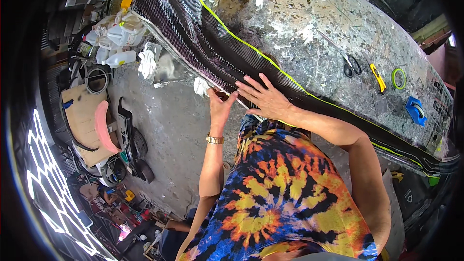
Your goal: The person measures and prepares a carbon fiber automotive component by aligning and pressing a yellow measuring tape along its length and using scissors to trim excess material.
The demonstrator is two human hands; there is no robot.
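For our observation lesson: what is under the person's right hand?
Dark woven material reaches under the right hand; the patch the hand covers cannot be seen.

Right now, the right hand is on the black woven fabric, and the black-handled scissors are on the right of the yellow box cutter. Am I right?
Not quite: the head view shows the black-handled scissors left of the yellow box cutter. The right hand is on the black woven fabric, as you say.
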